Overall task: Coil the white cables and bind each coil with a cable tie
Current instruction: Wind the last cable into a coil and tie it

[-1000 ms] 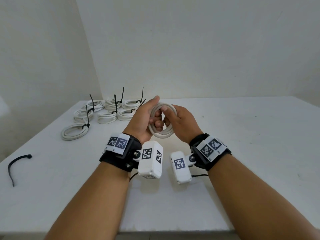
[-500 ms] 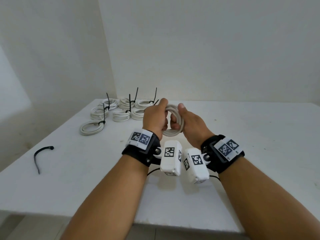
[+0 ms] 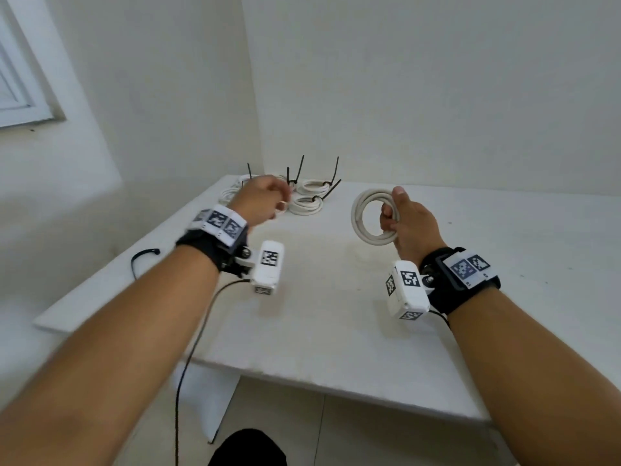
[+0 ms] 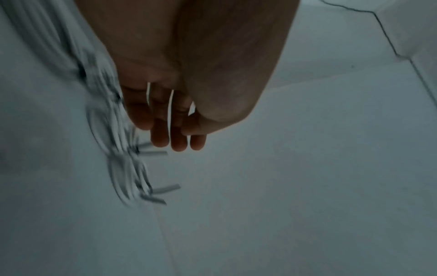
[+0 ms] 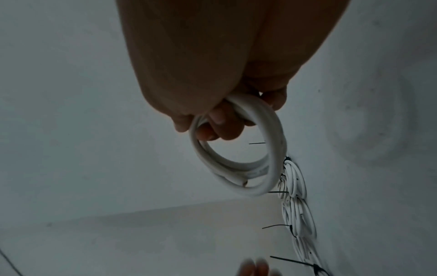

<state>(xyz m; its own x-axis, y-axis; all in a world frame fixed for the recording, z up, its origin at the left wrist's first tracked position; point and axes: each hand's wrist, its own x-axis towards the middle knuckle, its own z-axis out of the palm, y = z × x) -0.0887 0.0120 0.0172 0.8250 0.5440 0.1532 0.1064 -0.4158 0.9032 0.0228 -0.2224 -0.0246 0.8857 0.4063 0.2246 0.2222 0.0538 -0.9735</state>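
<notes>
Now, far off on the left edge of the flat white table (image 3: 336, 317) lies a loose, curved black plastic cable tie (image 3: 141, 258). Nothing holds it. It looks like the one needed next.

A bit to the right, the left hand (image 3: 260, 201) hangs over the table, near a bunch of white cable coils already tied with black ties (image 3: 307, 196) at the far side. The hand is blurry in the head view. From the left wrist view its fingers (image 4: 160, 130) look loose and mostly straight, and they hold nothing.

Further right, the right hand (image 3: 408, 223) holds a round coil of thick white cable (image 3: 364, 213) up in the air, above the table. Its fingers curl through the ring and the thumb presses on top, so the hand is clamped on the coil. This coil has no tie on it yet. One cut end (image 5: 79, 184) of the cable sticks out at the bottom of the ring.

What could go wrong? I think the coil could spring open, because only one hand pinches it and the cable looks stiff. If the fingers slip, the loops may pop apart and need winding again. The left hand could also bump the tied coils as it goes for the loose tie, since they sit so close. The thin tie lies flat, so it may be hard to pick up, and could slide off the table edge.
</notes>
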